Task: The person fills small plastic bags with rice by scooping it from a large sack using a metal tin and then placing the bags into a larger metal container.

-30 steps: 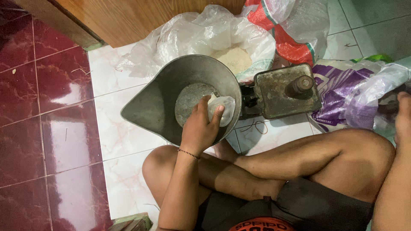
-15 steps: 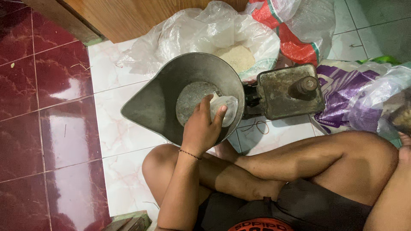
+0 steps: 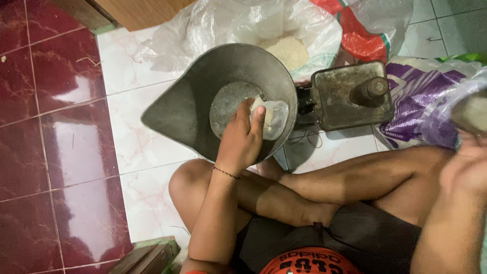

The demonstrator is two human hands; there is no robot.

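Tiled floor, glossy dark red tiles (image 3: 56, 152) at left of frame, white tiles (image 3: 137, 142) under the work. Person sits cross-legged at bottom. Left hand (image 3: 242, 139) at centre, fingers closed around a small clear plastic bag (image 3: 274, 117), holding it inside the grey metal scale pan with pouring spout (image 3: 187, 106). Bag rests against the pan's inner right wall; pan bottom shows a thin greyish layer of fine grain.

Right hand (image 3: 469, 167) at right edge, blurred; cannot tell if it grips anything.

Rusty dark metal weighing scale base with knob (image 3: 345, 96) touches the pan's right side. Large clear plastic sack (image 3: 228, 25) at top centre, open, pale rice-like grain inside. Purple and white woven sack (image 3: 416, 101) at right, contents hidden. Red and white plastic bag (image 3: 365, 35) at upper right.

Risks, as a judgement: the thin bag could slip or split and spill grain; leaning on the pan could tip it off the scale.
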